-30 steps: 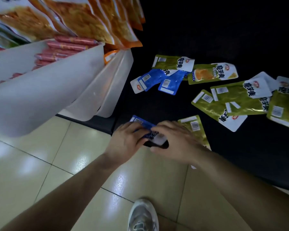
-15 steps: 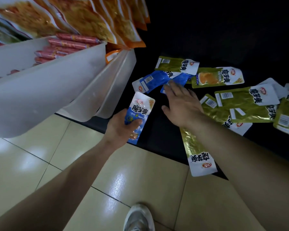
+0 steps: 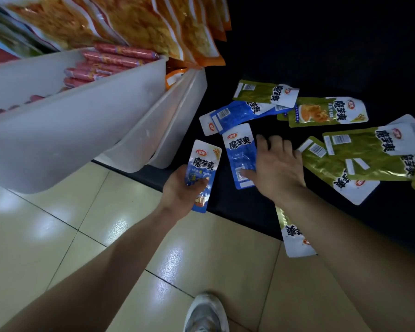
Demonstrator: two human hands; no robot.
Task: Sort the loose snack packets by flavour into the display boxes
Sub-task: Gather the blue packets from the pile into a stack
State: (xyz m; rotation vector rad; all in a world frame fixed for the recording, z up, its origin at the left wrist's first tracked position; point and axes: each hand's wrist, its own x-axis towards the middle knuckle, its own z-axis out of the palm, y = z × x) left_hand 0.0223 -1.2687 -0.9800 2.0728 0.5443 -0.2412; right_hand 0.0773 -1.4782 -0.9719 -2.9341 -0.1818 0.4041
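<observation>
right hand (image 3: 278, 168), spread, touches loose blue packet (image 3: 239, 149) at its 9 o'clock (axis 12-6); left hand (image 3: 181, 190) grips second packet (image 3: 203, 164).

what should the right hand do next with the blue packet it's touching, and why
Probably close the right hand on the flat blue packet and carry it to the left hand, which grips a matching blue packet. The thumb rests on it, fingers spread, not yet gripping.

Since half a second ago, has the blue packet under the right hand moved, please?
Yes: measured against the white display box, the blue packet slid toward the front of the shelf.
</observation>
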